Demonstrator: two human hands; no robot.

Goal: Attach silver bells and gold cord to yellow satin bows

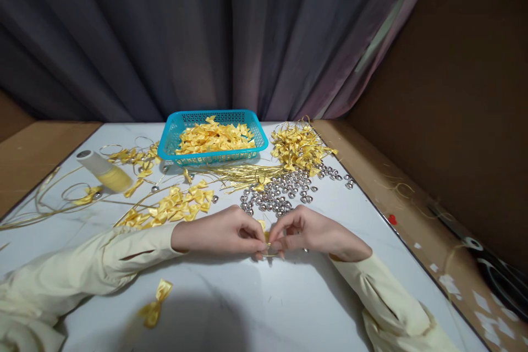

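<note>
Both hands meet low over the white board, their fingertips almost touching. Between thumb and finger, my left hand pinches a thin gold cord. The same cord is pinched by my right hand, and a short curve of it shows below the fingers. A bit of yellow ribbon peeks out behind the fingertips; whether it is joined to the cord I cannot tell. Just beyond the hands lies a heap of small shiny silver bells or beads. A loose yellow ribbon bow rests nearer, below my left sleeve.
A blue basket of yellow bows stands at the back. Beside it is a pile of bows with cords. Gold cords, more bows and a yellow thread spool lie around. Black scissors are at right.
</note>
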